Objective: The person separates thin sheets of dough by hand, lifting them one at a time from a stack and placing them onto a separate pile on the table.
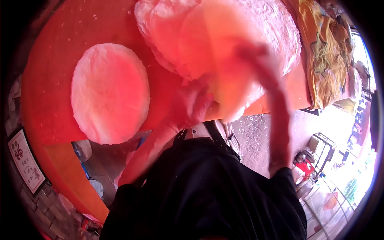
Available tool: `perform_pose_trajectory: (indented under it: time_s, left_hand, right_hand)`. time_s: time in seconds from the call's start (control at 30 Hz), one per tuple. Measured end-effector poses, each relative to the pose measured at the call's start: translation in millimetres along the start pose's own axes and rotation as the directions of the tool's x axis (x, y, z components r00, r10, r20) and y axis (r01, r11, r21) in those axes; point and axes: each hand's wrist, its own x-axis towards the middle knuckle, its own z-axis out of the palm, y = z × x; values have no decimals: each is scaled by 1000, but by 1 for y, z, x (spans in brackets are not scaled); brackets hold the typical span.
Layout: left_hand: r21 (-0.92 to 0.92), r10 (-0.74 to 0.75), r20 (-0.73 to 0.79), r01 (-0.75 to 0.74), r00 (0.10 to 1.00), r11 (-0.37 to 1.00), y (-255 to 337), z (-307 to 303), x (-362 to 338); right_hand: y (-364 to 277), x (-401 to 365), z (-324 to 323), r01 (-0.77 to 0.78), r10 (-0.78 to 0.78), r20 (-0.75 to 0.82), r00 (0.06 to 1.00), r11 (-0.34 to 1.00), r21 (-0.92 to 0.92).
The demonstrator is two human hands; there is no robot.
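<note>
A thin, yellowish, soft-looking sheet (pixel 226 82), smeared by motion, hangs between my hands over the table's front edge. My left hand (pixel 194 100) is at its left side, with fingers curled against it; the exact hold is blurred. My right hand (pixel 256 54) reaches across its upper right, too smeared to show its fingers. Behind them lies a broad pile of pale, fluffy, rounded sheets (pixel 282 36) with crinkled edges. To the left, a single pale oval pad (pixel 110 94) lies flat, its lower end reaching past the table's edge.
The red-orange table (pixel 48 92) spans the view. Crumpled yellow cloth (pixel 326 56) lies at its right end. A framed sheet with writing (pixel 26 161) is at the far left. On the floor at right stands a metal-framed cart (pixel 320 148) near a red object (pixel 306 170).
</note>
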Motion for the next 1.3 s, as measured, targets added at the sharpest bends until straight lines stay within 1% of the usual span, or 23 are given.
perform_pose_trajectory:
  time_s: [0.07, 0.1, 0.17, 0.23, 0.27, 0.33, 0.43, 0.47, 0.53, 0.57, 0.6, 0.67, 0.73, 0.83, 0.87, 0.93, 1.0, 1.07, 1.13, 1.17, 1.2, 1.27, 1.3]
  left_hand:
    - [-132, -157, -63, 148, 986, 980, -23, 3, -3]
    - [-181, -233, -85, 215, 969, 960, -37, 4, -4]
    - [-191, -366, -108, 342, 925, 920, -72, -2, -2]
    - [-255, -461, -71, 431, 884, 866, -74, -9, 2]
    - [-258, -513, -57, 484, 856, 836, -75, -9, 4]
    - [-389, -589, -45, 529, 807, 754, -76, -4, 4]
    - [-491, -656, -71, 547, 751, 678, -68, 3, 1]
    - [-511, -674, -90, 547, 733, 663, -63, 5, -1]
    - [-583, -722, -4, 585, 692, 564, -58, 9, -6]
    - [-615, -742, 42, 602, 669, 509, -57, 11, -8]
    - [-638, -743, 61, 598, 666, 484, -59, 12, -8]
    - [-682, -744, 105, 592, 660, 429, -63, 15, -8]
    - [-677, -741, 28, 558, 671, 480, -62, 18, -12]
    - [-662, -732, 58, 575, 679, 481, -61, 23, -15]
    - [-649, -728, 84, 592, 681, 478, -61, 25, -16]
    - [-631, -723, 129, 619, 678, 468, -60, 28, -19]
    - [-624, -714, 175, 637, 679, 453, -58, 30, -20]
    - [-684, -686, 257, 630, 680, 369, -58, 31, -18]
    - [-780, -621, 325, 574, 713, 250, -57, 30, -16]
    - [-799, -539, 318, 527, 780, 290, -64, 31, -21]
    - [-846, -529, 317, 487, 787, 218, -64, 31, -20]
    - [-911, -496, 328, 408, 804, 59, -57, 36, -15]
    - [-905, -449, 338, 417, 827, 87, -55, 34, -11]
  right_hand:
    - [-6, 1, -78, 75, -87, -119, 989, 992, -101]
    - [-10, -6, -114, 92, -137, -193, 972, 970, -226]
    - [-23, -19, -173, 80, -252, -307, 918, 874, -479]
    - [-44, -30, -199, 41, -388, -359, 849, 726, -687]
    - [-58, -34, -198, 38, -464, -354, 812, 647, -761]
    - [-79, -38, -177, 31, -578, -311, 755, 505, -862]
    - [-86, -29, -125, 79, -643, -136, 754, 294, -952]
    - [-75, -22, -100, 122, -596, -51, 801, 245, -962]
    - [-36, -5, -47, 250, -414, 153, 897, 190, -949]
    - [-10, 3, -27, 333, -285, 265, 921, 222, -916]
    - [19, 10, -15, 431, -193, 388, 902, 315, -846]
    - [86, 13, -2, 479, -331, 349, 877, 531, -699]
    - [77, -2, 2, 297, -262, 161, 951, 642, -707]
    - [88, -15, -6, 339, -336, 160, 928, 581, -740]
    - [88, -23, -1, 284, -293, 120, 949, 617, -734]
    - [70, -33, 7, 324, -359, 124, 925, 574, -752]
    - [61, -41, 22, 350, -393, 112, 913, 609, -712]
    - [74, -42, 34, 377, -407, 142, 902, 586, -718]
    - [95, -48, 40, 379, -384, 148, 911, 645, -664]
    - [96, -51, 39, 353, -362, 121, 924, 688, -634]
    - [101, -49, 33, 372, -376, 135, 917, 678, -634]
    - [75, -51, 28, 322, -308, 117, 944, 790, -521]
    - [78, -50, 29, 292, -266, 126, 956, 812, -505]
